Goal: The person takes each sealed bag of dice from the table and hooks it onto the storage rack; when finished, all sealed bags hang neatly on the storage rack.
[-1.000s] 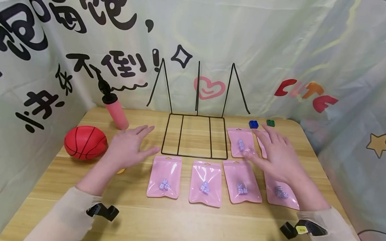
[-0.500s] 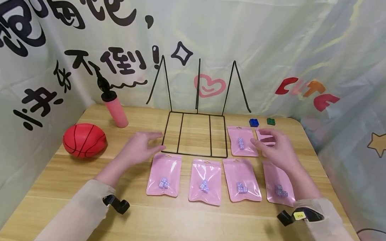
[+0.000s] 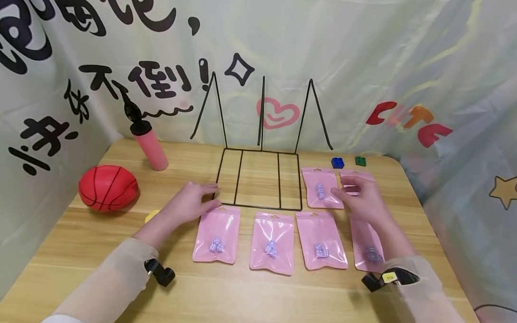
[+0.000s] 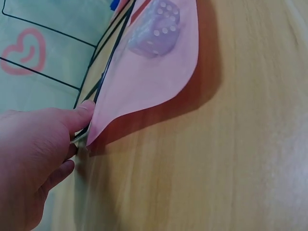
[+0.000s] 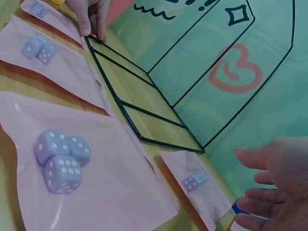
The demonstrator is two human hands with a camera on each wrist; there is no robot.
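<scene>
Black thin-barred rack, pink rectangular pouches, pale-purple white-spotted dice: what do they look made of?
Black thin-barred rack: probably painted or coated metal, low sheen; slim rods, evenly dark.
Pink rectangular pouches: likely glossy plastic film; bright highlights, wrinkles.
Pale-purple white-spotted dice: perhaps smooth plastic, rounded edges; seen seemingly through film, so resin is possible.

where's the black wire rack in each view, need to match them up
Head: the black wire rack stands near the centre.
Left wrist: upper left, partly cut off, beside the left hand.
Right wrist: its base slants from upper left to the middle, uprights reaching upper right.
Shared landmark: the pink heart on the backdrop.
</scene>
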